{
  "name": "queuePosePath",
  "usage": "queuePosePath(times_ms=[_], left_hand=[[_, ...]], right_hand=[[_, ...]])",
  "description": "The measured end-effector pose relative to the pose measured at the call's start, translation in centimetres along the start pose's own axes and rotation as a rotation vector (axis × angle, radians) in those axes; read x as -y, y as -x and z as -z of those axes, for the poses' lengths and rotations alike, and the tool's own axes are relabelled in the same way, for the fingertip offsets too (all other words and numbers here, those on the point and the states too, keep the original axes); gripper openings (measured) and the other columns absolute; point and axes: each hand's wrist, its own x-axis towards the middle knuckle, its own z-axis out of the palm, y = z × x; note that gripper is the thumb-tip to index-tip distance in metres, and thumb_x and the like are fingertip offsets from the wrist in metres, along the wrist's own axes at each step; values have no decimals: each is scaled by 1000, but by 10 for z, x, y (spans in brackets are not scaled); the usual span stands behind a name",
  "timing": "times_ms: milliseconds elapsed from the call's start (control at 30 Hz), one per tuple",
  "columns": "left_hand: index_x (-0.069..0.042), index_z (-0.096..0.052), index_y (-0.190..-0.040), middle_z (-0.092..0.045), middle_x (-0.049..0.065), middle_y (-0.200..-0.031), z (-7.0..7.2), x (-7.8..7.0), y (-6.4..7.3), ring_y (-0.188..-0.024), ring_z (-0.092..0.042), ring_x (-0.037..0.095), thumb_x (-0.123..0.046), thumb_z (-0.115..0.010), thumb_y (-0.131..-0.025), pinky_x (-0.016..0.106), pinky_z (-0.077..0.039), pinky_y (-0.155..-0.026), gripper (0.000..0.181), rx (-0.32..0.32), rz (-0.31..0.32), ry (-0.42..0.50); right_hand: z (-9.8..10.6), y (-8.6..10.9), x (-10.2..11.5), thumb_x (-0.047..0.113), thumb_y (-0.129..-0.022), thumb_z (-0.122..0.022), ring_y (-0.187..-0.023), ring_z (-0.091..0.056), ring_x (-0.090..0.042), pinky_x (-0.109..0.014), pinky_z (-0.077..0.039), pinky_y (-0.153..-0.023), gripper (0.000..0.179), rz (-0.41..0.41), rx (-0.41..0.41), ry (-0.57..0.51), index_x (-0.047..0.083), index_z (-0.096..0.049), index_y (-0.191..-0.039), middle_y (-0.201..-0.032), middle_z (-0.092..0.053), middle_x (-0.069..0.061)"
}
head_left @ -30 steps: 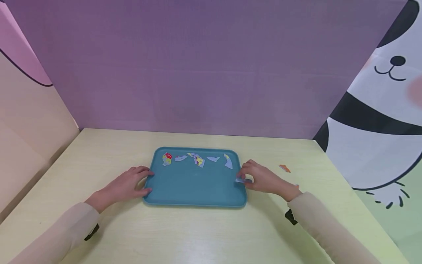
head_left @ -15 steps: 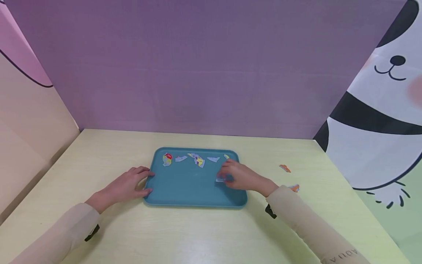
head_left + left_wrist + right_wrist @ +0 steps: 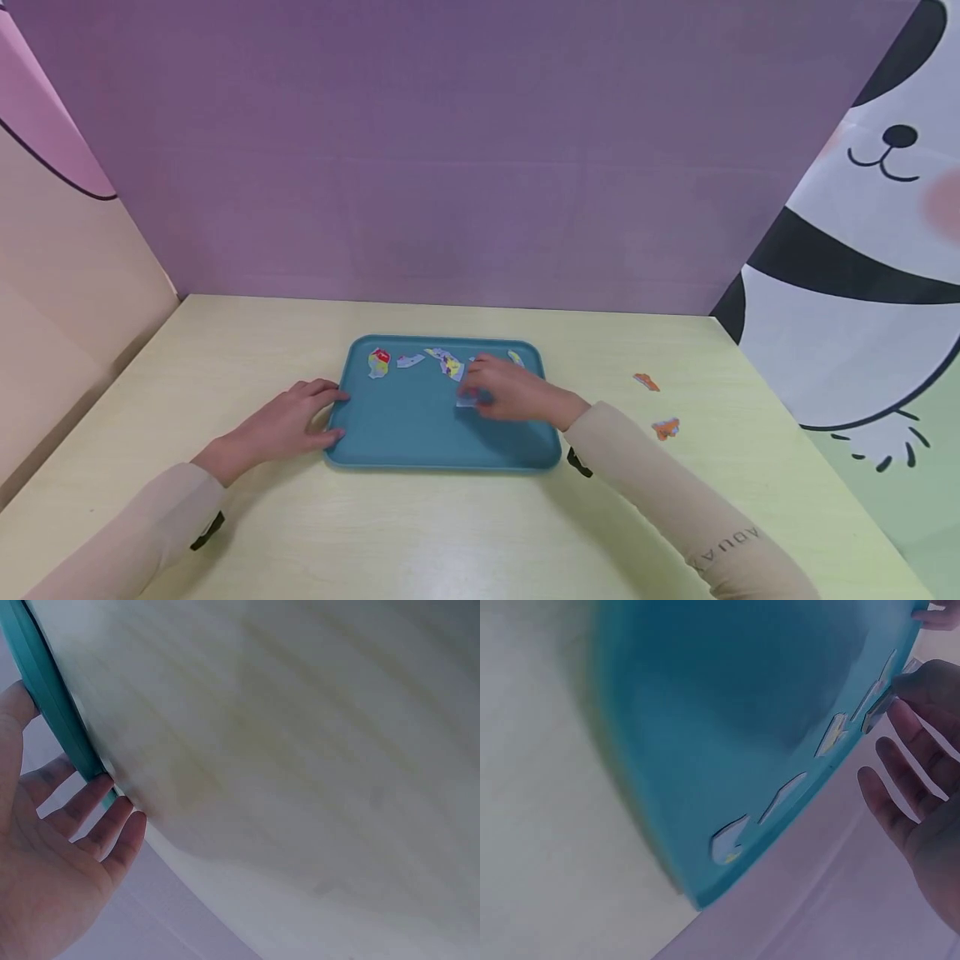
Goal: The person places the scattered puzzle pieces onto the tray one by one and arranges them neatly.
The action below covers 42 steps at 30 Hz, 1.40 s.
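My right hand pinches a small flat puzzle piece between thumb and fingertips, over the middle of the blue tray. In the right wrist view the pinched piece shows edge-on, the other fingers fanned out loosely. My left hand rests at the tray's left rim, its spread fingertips and thumb touching it. Along the tray's far side lie a red-and-yellow piece, a narrow pale piece and a larger yellow-and-lilac piece. A curved piece farther right is partly hidden by my right hand.
Two orange puzzle pieces, one slim and one broader, lie on the pale wooden table to the right of the tray. A purple wall rises behind the table, with a panda print at the right.
My right hand has moved left from the tray's right rim to its middle, carrying the pinched puzzle piece. The broader orange piece has come into full view. My left hand stays put.
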Motion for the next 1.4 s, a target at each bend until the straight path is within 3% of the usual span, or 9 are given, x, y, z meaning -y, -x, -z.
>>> queuePosePath(times_ms=[633,1000,1400], left_hand=[[-3,-58,-118,-54,15,-121,-1,0,0,-109,-52,34,-31,-68,-79,48,-47,-90,49,-1,-4,-9],[-4,-58,-118,-54,15,-121,-1,1,0,-109,-52,34,-33,-68,-79,48,-47,-90,50,-1,-3,-12],[-4,-58,-117,-55,14,-119,1,1,1,-107,-52,34,-30,-67,-80,48,-47,-89,46,-10,-30,-14]], right_hand=[[-6,-56,17,9,-80,-64,-86,-42,-12,-23,-41,-71,23,-10,109,6,13,-68,-102,-81,-55,3],[-12,-87,25,9,-81,-62,-92,-44,-13,-23,-42,-74,23,-20,127,-10,13,-67,-103,-84,-56,1],[-18,-112,40,9,-81,-62,-87,-42,-13,-22,-34,-69,18,3,154,15,12,-65,-98,-78,-51,0]])
